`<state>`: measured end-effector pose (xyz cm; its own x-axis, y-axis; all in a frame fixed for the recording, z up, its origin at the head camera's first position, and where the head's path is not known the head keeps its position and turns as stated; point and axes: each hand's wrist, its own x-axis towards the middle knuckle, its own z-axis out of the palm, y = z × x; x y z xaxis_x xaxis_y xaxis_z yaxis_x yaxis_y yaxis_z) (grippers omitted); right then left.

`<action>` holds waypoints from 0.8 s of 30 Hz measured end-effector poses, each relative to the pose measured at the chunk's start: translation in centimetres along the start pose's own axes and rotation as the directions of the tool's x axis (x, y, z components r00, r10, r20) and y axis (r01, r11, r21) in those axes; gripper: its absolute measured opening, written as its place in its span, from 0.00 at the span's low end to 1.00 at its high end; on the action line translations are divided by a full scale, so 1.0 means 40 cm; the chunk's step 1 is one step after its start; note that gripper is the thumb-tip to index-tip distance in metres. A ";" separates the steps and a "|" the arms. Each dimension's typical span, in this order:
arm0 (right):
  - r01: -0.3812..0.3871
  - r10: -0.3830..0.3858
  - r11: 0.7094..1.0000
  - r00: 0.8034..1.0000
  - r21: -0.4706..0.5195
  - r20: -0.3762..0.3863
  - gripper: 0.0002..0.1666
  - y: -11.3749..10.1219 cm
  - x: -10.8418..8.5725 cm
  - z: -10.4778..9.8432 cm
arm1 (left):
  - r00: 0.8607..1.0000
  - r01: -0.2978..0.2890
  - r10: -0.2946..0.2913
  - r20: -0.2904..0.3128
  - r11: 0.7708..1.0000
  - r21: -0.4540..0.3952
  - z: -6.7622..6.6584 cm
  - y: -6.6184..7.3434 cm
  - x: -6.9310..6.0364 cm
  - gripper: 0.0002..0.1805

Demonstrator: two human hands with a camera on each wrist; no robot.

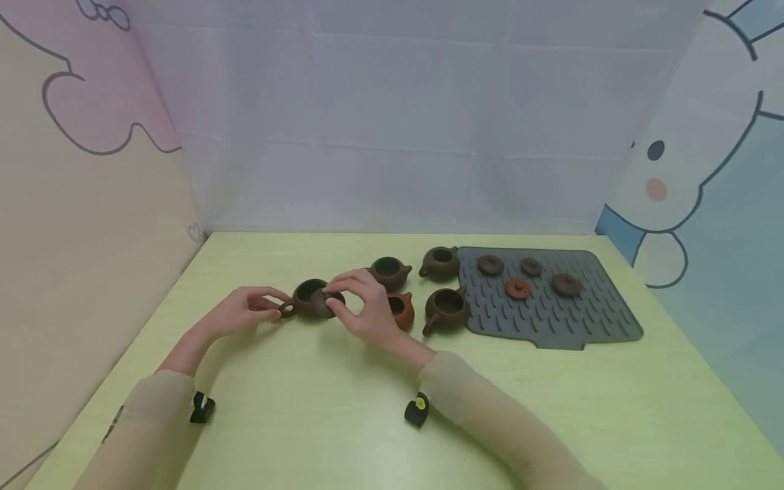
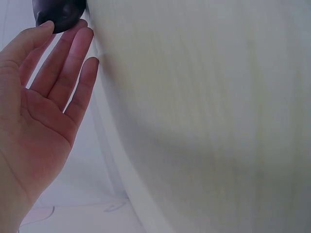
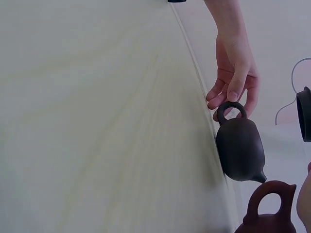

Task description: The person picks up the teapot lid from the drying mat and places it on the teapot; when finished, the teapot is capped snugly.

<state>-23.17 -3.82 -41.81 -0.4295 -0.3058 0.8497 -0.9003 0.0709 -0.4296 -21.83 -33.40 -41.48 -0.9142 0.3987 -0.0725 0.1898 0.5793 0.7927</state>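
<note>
We see the left hand (image 1: pixel 251 307), fingers loosely extended, pinching a pot (image 1: pixel 305 306) by its handle (image 3: pixel 222 114), and the right hand (image 1: pixel 369 309), fingers curled, pinching a lid (image 1: pixel 334 297) beside it.

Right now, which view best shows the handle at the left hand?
Right wrist: the handle is larger there, its loop plain, with the left hand pinching it. Head shows the loop, but small. Left wrist has only a dark piece cut off by the top edge; can't tell if that's the handle.
</note>
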 end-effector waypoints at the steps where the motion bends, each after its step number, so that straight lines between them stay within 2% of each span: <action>1: -0.003 0.003 1.000 1.000 -0.010 -0.005 0.08 0.002 0.003 0.007 | 1.000 0.001 -0.001 0.000 1.000 0.000 -0.001 0.000 0.000 0.20; 6: -0.053 0.050 0.995 0.998 -0.085 -0.037 0.07 0.006 0.017 0.041 | 1.000 0.001 -0.001 0.001 1.000 -0.011 -0.004 -0.002 0.001 0.20; 11: -0.120 0.113 0.977 0.992 -0.175 -0.054 0.07 -0.003 0.034 0.058 | 1.000 -0.005 0.005 -0.002 1.000 -0.013 -0.001 -0.010 0.006 0.20; 15: -0.159 0.150 0.969 0.987 -0.188 -0.061 0.08 -0.004 0.048 0.068 | 1.000 0.001 -0.001 -0.010 1.000 0.000 -0.002 -0.010 0.006 0.20; 20: -0.223 0.220 0.953 0.975 -0.206 -0.033 0.08 0.008 0.059 0.080 | 1.000 -0.002 0.002 -0.008 1.000 -0.005 -0.003 -0.012 0.009 0.20; 24: -0.278 0.292 0.928 0.956 -0.247 0.021 0.10 0.015 0.070 0.086 | 1.000 -0.008 0.008 -0.006 1.000 -0.011 -0.002 -0.015 0.009 0.19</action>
<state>-24.67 -7.90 -40.73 -0.6724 -0.2917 0.6803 -0.7336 0.3852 -0.5599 -22.30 -33.66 -41.93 -0.9149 0.3987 -0.0629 0.1926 0.5682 0.8000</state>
